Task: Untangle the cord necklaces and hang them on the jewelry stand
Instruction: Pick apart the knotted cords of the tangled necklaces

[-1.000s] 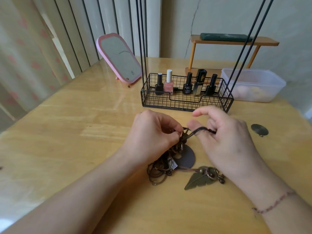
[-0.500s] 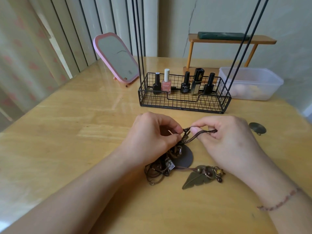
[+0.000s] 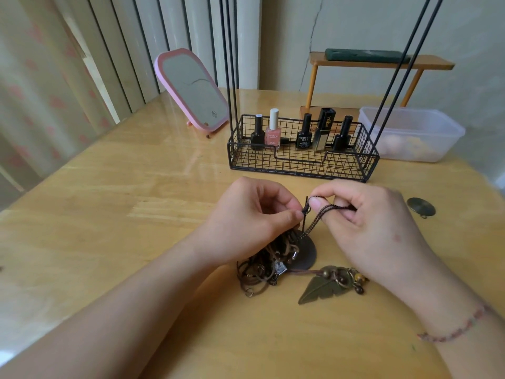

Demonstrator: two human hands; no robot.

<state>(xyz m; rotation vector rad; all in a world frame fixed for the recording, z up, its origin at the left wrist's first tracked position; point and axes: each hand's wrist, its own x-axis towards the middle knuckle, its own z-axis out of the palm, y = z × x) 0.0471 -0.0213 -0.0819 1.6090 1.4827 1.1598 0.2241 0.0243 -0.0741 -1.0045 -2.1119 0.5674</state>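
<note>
A tangle of brown cord necklaces (image 3: 266, 265) lies on the wooden table (image 3: 136, 214) below my hands, with a dark round disc pendant (image 3: 306, 254) and a bronze leaf pendant (image 3: 323, 287) beside it. My left hand (image 3: 254, 220) pinches a knot of dark braided cord (image 3: 317, 217) between thumb and forefinger. My right hand (image 3: 371, 225) pinches a loop of the same cord, which passes over its fingers. The jewelry stand's black wire basket (image 3: 300, 165) sits just beyond, its thin black rods rising out of view.
Several nail polish bottles (image 3: 273, 132) stand in the basket. A pink-framed mirror (image 3: 191, 88) leans at the back left. A clear plastic container (image 3: 410, 132) and a small wooden shelf (image 3: 379, 64) are at the back right. A round metal pendant (image 3: 420, 207) lies to the right.
Both hands have lifted the braided cord a little off the pile. My right hand's thumb and forefinger have closed on the loop, which now stretches further from the knot.
</note>
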